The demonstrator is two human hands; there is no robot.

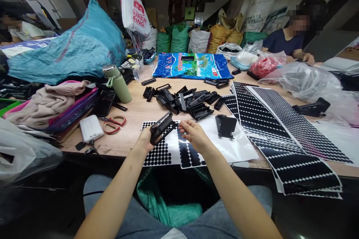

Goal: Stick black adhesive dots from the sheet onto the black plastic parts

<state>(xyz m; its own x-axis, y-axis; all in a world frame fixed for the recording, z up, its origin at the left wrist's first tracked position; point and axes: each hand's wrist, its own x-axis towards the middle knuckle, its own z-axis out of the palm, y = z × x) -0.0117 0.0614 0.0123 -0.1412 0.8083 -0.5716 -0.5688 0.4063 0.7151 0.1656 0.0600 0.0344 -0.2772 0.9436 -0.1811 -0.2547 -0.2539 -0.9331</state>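
My left hand (pixel 144 140) is closed around a long black plastic part (pixel 162 127), which is tilted above the table. Close to that part's right end is my right hand (pixel 195 133), its thumb and fingertips pinched together. Whatever it may hold is too small to make out. Beneath both hands lie a sheet of round black stickers (pixel 162 155) and a sheet of larger black stickers (pixel 186 155). A black folding stand (pixel 226 126) rests on white paper (pixel 238 145) to the right. Beyond my hands is a pile of black plastic parts (pixel 190 101).
Long sticker sheets (pixel 260 119) overhang the table's front edge at right. On the left are red-handled scissors (pixel 114 125), a white power bank (pixel 91 128), a green bottle (pixel 119 84) and a basket (pixel 70 110). A blue printed bag (pixel 193 69) lies behind the pile. Another person (pixel 291 37) sits at far right.
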